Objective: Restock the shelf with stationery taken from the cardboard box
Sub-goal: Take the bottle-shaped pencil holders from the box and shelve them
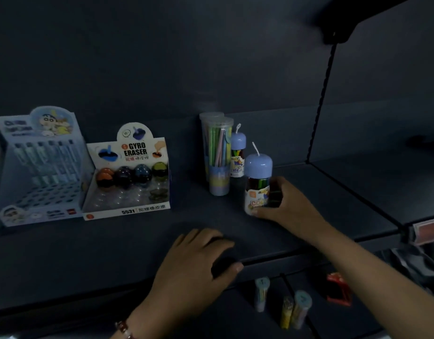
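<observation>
While the right hand (282, 204) grips a blue-capped crayon tube (257, 182) low on its body, right of frame centre, the tube stands on the dark shelf (137, 241), just in front of a matching tube (238, 155) and beside two tall clear tubes of pastel sticks (217, 152). Fingers wrap round the label w/ thumb near the base. Left hand (199, 263) sits at the shelf's front edge, lower centre, fingers curled round something dark; can't tell what.

Head view only. To do this step well, imo: set the tube flat on its base, label facing front, lined up w/ its twin, then let go straight back so the cap's loop doesn't snag & nothing topples.

Left of frame: gyro eraser display (128, 177) & a pen display (40, 167), cut off at the edge.

Hard to make out: v. dim light; cardboard box not in shot; tubes on the lower shelf (294, 309) blurred; red item (338, 289) unclear.
</observation>
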Motion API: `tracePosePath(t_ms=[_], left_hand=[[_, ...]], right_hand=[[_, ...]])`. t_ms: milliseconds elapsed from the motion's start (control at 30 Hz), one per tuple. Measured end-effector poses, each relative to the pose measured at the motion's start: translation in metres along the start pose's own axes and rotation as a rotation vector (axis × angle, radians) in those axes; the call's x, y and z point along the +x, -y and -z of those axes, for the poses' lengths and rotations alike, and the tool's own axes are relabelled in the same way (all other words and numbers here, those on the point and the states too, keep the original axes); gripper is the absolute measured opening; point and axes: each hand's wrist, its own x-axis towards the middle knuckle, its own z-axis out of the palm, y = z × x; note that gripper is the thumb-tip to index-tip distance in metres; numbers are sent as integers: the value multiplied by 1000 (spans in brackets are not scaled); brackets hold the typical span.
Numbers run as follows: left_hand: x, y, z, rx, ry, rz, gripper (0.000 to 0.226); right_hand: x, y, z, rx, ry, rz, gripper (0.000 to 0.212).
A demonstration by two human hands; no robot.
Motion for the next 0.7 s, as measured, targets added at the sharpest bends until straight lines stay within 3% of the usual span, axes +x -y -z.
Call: tracePosePath(t_ms=[200,367,700], left_hand=[[0,0,-5,10,-18,-18,65],[-5,-1,-12,18,-101,9,44],[-5,-1,-12,-27,-118,29,48]], right_hand=[[49,-15,-5,-48,38,29,68],[75,-21,-10,-70,43,72,66],[95,-24,-19,-90,53,79,68]])
